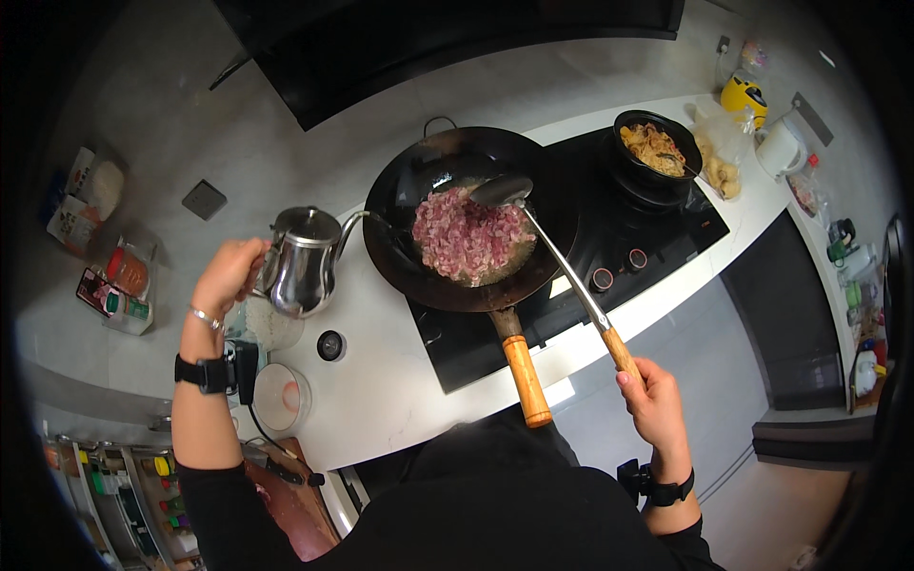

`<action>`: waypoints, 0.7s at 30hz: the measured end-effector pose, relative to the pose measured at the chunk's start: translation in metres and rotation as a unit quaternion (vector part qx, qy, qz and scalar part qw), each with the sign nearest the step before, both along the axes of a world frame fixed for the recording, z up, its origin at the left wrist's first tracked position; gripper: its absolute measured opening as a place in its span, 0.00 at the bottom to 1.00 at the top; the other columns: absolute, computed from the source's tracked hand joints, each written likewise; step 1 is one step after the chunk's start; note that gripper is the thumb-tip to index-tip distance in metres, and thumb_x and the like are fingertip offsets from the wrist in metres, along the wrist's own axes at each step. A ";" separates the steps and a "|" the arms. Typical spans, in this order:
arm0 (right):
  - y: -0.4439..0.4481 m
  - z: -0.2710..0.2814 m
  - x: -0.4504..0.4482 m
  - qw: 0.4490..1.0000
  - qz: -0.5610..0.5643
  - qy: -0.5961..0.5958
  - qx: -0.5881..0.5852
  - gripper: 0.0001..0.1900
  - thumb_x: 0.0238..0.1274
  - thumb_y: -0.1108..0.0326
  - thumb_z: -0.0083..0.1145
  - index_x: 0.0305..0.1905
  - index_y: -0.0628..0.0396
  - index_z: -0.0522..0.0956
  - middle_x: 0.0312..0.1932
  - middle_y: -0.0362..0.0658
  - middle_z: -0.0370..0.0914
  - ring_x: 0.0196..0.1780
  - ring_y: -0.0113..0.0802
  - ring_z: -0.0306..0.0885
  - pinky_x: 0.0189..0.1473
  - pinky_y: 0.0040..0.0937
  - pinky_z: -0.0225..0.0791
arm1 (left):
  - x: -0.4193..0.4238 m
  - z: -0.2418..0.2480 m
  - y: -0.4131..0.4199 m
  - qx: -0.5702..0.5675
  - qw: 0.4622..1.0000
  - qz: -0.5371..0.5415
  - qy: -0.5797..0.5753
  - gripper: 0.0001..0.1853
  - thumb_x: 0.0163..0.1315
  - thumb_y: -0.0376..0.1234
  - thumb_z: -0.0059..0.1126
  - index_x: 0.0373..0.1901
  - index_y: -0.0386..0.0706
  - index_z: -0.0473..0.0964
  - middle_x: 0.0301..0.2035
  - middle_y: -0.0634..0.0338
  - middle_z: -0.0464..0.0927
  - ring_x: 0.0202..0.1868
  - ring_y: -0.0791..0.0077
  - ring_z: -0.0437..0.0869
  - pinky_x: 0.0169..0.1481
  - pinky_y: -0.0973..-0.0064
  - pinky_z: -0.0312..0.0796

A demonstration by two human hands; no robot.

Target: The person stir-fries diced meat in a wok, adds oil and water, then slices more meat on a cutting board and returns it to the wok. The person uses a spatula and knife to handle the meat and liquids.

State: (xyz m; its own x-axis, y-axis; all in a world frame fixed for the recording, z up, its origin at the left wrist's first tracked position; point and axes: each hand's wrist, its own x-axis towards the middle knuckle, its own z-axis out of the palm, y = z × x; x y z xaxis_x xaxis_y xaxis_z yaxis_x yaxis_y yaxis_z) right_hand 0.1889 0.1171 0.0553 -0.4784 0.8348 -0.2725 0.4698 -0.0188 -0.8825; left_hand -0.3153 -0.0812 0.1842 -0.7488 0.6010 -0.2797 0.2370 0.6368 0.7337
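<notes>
My left hand grips the handle of a shiny steel long-spouted pot. Its thin spout reaches the left rim of a black wok, and a thin dark streak inside the rim may be liquid. Pinkish chopped meat lies in the wok with bubbling liquid around its edge. The wooden wok handle points towards me. In my right hand is the wooden end of a long metal wok spatula. The spatula's blade is over the far right part of the meat.
At the right end of the black cooktop sits a black pot of cooked food. A white bowl, a round black lid and a cutting board with raw meat and a knife lie left. A range hood hangs above.
</notes>
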 end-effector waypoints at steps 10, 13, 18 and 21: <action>-0.021 0.002 0.016 0.999 -0.030 -0.030 -0.007 0.15 0.66 0.61 0.62 0.45 0.65 0.80 0.19 0.38 0.71 0.24 0.24 0.66 0.27 0.28 0.62 | -0.016 0.017 0.093 -0.011 0.999 0.032 0.014 0.21 0.63 0.47 0.52 0.14 0.52 0.62 0.12 0.74 0.57 0.14 0.82 0.57 0.20 0.77 0.42; -0.027 0.000 0.022 0.999 -0.040 -0.028 0.003 0.15 0.66 0.61 0.62 0.45 0.64 0.80 0.19 0.38 0.71 0.24 0.23 0.66 0.26 0.27 0.62 | -0.011 0.020 0.112 0.012 1.000 0.021 -0.001 0.21 0.63 0.47 0.52 0.14 0.52 0.63 0.12 0.74 0.57 0.14 0.82 0.57 0.20 0.77 0.42; -0.033 -0.003 0.029 0.998 -0.051 -0.019 -0.007 0.14 0.66 0.62 0.63 0.45 0.64 0.80 0.19 0.38 0.71 0.24 0.23 0.66 0.26 0.28 0.62 | -0.001 0.018 0.134 0.037 0.999 0.002 -0.018 0.20 0.62 0.46 0.54 0.15 0.52 0.63 0.12 0.74 0.57 0.14 0.83 0.56 0.20 0.77 0.42; -0.036 -0.003 0.029 0.998 -0.055 -0.016 -0.008 0.14 0.66 0.62 0.63 0.45 0.64 0.80 0.19 0.38 0.71 0.24 0.23 0.66 0.26 0.28 0.62 | 0.004 0.015 0.146 0.042 0.998 -0.013 -0.038 0.20 0.62 0.46 0.54 0.15 0.52 0.63 0.12 0.74 0.57 0.14 0.83 0.56 0.21 0.77 0.42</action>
